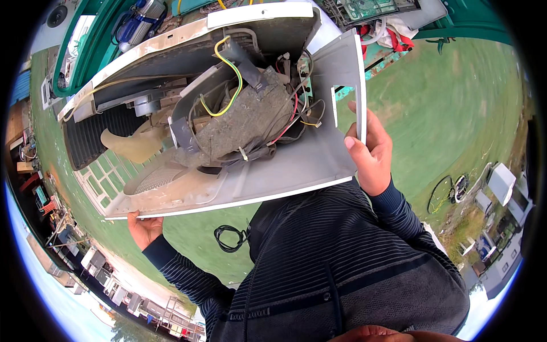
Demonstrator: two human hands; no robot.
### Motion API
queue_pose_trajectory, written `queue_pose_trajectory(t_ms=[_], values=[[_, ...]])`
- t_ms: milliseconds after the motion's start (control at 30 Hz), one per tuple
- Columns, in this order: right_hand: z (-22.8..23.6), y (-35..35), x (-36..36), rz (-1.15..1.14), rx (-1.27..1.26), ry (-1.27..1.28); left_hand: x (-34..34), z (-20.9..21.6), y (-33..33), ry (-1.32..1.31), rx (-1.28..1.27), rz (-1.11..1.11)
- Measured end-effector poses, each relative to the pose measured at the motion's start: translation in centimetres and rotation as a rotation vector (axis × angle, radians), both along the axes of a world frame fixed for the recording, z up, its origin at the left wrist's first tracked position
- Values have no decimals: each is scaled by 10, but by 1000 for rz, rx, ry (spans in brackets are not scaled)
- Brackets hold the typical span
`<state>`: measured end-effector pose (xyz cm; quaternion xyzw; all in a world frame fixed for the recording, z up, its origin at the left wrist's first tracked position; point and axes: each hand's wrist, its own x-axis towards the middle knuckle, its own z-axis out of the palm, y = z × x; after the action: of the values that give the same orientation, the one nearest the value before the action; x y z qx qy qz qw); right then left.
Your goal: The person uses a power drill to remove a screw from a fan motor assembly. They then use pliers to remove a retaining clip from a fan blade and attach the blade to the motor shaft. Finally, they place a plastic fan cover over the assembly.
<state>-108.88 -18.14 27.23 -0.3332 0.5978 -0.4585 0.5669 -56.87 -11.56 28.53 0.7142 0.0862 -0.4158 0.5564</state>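
In front of me is the opened outdoor unit of an air conditioner, with a pale grey metal casing panel [307, 162] along its near and right sides. My left hand [146, 229] is closed on the panel's lower edge near its left corner, with the fingers partly hidden. My right hand [373, 153] grips the panel's right flange, thumb on the near side. Inside sit a dusty grey padded wrap [242, 122], a yellow-green wire [238, 91], thin loose cables, a pale fan blade [132, 145] and a small motor [146, 106]. A white grille [103, 178] shows at the lower left.
Behind the unit, a green bin [67, 74] holds a blue and silver motor [142, 23]. A green circuit board [364, 7] lies at the top right, beside red and white cloth [399, 37]. Coiled black cable [229, 238] rests on the green floor [456, 108].
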Motion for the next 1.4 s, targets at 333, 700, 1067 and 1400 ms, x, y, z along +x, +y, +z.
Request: queue_pose_trajectory(t_ms=[333, 700, 1067, 1400], values=[[8, 22, 50, 79, -8, -21, 48, 4, -12, 17, -148, 13], [-1, 8, 61, 54, -125, 126, 48, 0, -89, -64, -113, -43], [-7, 9, 54, 13, -92, -96, 48, -13, -66, -128, -63, -133], [-9, 4, 24, 204, -292, 242, -93, 4, -57, -88, -28, -274]])
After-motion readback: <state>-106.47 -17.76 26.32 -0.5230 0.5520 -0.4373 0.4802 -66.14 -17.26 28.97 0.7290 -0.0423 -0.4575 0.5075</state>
